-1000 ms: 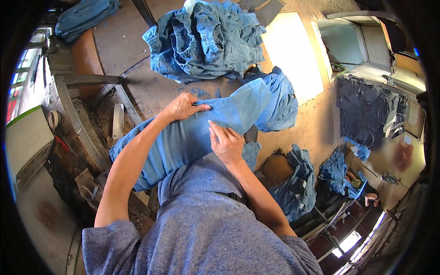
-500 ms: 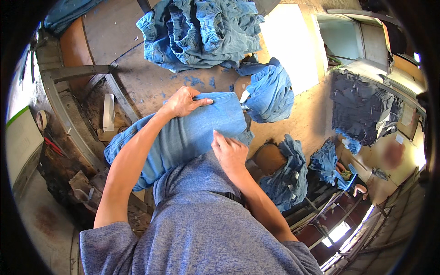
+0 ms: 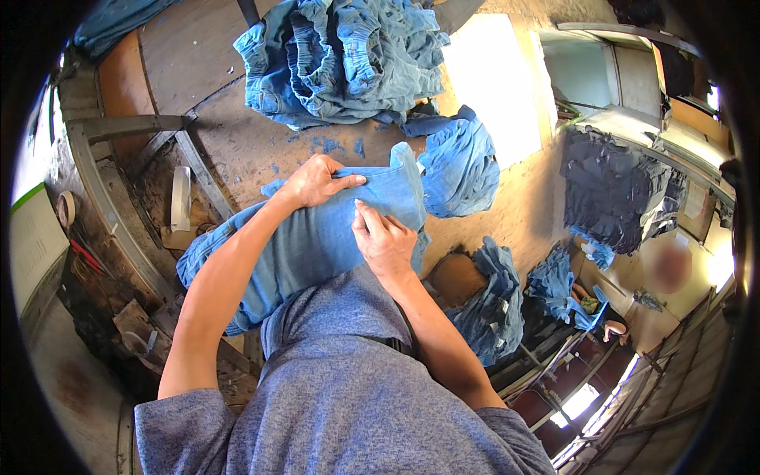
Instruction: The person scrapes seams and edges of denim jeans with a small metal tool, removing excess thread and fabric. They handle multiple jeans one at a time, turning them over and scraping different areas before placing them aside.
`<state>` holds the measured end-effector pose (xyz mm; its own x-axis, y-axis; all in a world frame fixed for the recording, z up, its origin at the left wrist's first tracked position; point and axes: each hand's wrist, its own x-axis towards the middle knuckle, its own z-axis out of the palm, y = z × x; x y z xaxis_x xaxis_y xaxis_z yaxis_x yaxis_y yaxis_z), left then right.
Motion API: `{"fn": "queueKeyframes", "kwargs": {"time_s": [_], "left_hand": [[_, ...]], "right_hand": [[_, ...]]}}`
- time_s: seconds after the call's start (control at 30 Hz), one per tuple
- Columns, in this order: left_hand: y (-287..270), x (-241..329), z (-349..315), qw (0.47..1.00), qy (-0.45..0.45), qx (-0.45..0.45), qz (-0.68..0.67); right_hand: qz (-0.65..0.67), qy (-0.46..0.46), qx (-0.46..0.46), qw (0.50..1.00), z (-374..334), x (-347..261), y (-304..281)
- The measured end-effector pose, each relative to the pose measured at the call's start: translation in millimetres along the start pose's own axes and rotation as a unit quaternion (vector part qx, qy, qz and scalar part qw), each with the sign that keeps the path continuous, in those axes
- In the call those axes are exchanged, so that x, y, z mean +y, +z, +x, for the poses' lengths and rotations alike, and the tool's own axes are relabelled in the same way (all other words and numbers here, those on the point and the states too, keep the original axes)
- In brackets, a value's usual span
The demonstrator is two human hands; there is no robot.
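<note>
A blue denim garment (image 3: 317, 233) lies stretched at a slant in front of my waist, its right end lifted into an upright fold. My left hand (image 3: 319, 182) is closed on its far edge, thumb laid along the cloth. Over the denim's right part, my right hand (image 3: 383, 241) is closed in a pinch, with the index fingertip at the cloth. A small pale spot shows at that fingertip; I cannot make out what, if anything, the fingers hold. Whatever supports the garment is hidden beneath it.
A heap of blue garments with elastic waists (image 3: 348, 67) lies ahead. More blue denim (image 3: 461, 162) hangs bunched beyond my right hand, and darker denim (image 3: 495, 305) sits nearer right. Black cloth (image 3: 621, 190) is piled far right. A metal frame (image 3: 202, 170) stands left.
My right hand has moved slightly up and left over the denim. The garment's right end has risen into a fold. My left hand keeps nearly the same place on the edge.
</note>
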<state>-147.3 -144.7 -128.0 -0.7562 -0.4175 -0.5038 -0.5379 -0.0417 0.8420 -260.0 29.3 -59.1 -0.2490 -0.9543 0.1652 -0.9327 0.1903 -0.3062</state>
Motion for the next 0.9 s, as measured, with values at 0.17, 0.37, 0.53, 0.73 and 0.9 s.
{"fn": "queueKeyframes", "kwargs": {"time_s": [0.17,0.37,0.53,0.73,0.9], "left_hand": [[1.7,-0.1,0.5,1.000,0.015,0.007,0.006],[0.3,-1.9,0.8,1.000,0.006,0.003,-0.002],[3.8,-8.3,4.8,1.000,0.009,-0.003,0.016],[4.5,-11.3,5.9,1.000,0.004,-0.003,0.028],[4.0,-8.7,4.8,0.999,0.041,0.022,-0.003]], "right_hand": [[-0.026,0.005,-0.040,0.999,-0.4,-5.8,-5.4],[0.025,0.053,-0.087,0.994,-13.6,-6.2,-31.3],[0.069,0.011,0.003,0.998,0.0,1.6,-5.7],[0.026,0.036,-0.056,0.997,0.8,-4.7,-7.2],[0.023,0.060,-0.093,0.994,-6.3,-9.1,-21.1]]}}
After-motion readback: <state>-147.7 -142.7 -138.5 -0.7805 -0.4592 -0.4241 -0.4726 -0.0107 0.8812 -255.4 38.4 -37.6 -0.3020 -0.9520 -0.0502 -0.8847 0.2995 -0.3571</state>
